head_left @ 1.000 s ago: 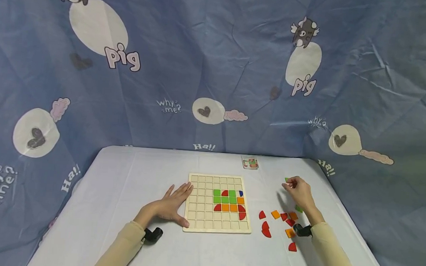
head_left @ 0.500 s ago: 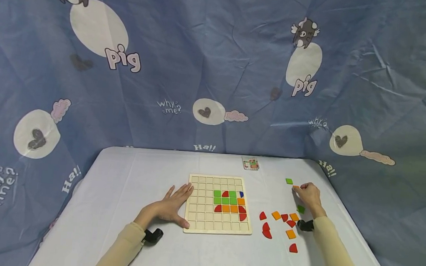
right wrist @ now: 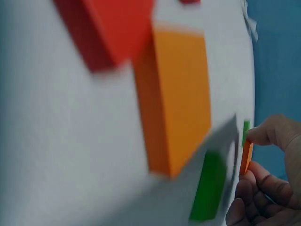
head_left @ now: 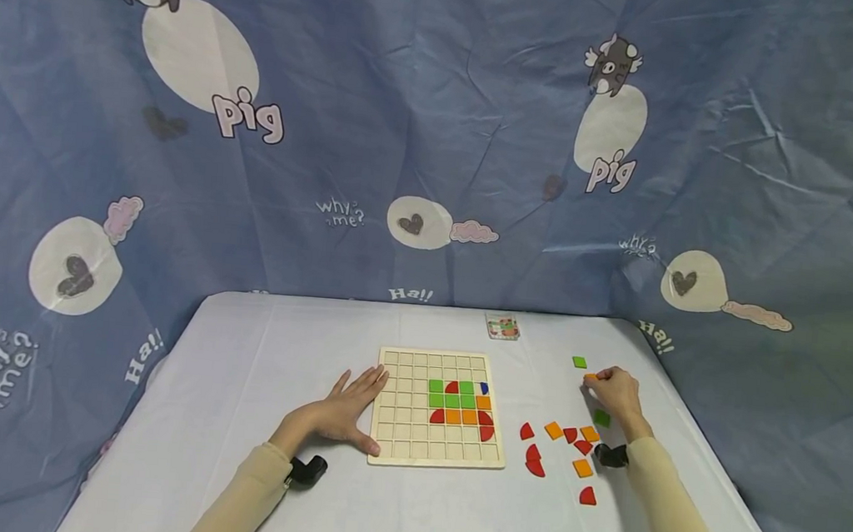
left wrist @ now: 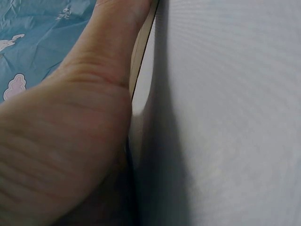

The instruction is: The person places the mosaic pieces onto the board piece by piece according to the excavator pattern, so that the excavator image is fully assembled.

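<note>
Left hand (head_left: 345, 414): laid beside the board, fingers spread apart and nothing grasped. The left rim of the wooden grid board (head_left: 403, 419) is touched by the fingertips, the near left corner by the thumb.

Right hand (head_left: 615, 394): an orange tile (right wrist: 246, 159) is pinched between thumb and fingertip, at the far right part of the white surface (head_left: 301, 331). Whether the tile is lifted clear cannot be told. A green tile (head_left: 579, 362) is seen just beyond it; a second green tile (head_left: 602, 418) lies near the wrist.

Board contents: tiles are set in the right half only. From far to near, the filled rows are read left to right as green, red, green, blue; green, green, green, orange; red, orange, orange, red; then a single red in the rightmost column. The blue tile (head_left: 484, 388) is rounded and covers only part of its cell.

Loose stock: six rounded red tiles (head_left: 587, 497) and three square orange tiles (head_left: 583, 469) are scattered right of the board. Two of the reds are seen touching, near the board.

Surroundings: a small flat item (head_left: 503, 327) with coloured markings is placed beyond the board's far right corner. A blue cloth (head_left: 437, 133) printed with pigs and lettering is hung behind
</note>
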Demonstrator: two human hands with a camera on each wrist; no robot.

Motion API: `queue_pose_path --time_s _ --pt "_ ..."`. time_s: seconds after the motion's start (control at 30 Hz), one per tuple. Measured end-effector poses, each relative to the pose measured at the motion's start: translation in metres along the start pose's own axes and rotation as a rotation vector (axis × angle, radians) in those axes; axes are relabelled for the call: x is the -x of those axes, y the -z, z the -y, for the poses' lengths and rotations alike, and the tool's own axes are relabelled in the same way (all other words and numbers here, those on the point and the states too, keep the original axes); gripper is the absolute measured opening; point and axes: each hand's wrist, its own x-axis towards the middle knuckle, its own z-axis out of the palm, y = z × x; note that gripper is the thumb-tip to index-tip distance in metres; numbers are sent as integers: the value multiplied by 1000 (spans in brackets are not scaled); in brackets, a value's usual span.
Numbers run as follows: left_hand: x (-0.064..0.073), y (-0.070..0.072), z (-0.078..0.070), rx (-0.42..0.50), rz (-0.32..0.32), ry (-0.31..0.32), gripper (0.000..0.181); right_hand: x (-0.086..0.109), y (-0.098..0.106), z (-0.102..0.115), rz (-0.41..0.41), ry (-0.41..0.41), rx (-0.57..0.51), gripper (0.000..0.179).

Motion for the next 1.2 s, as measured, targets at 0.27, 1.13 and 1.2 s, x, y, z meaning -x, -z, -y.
queue_pose_path --time_s 0.27,1.13,1.2 --pt "1 0 1 11 5 3 130 22 -16 35 -35 298 6 31" --pt "0 1 -1 9 -1 3 131 121 -90 118 416 806 95 21" --pt "1 0 0 9 -6 -7 131 120 -90 119 427 809 94 21"
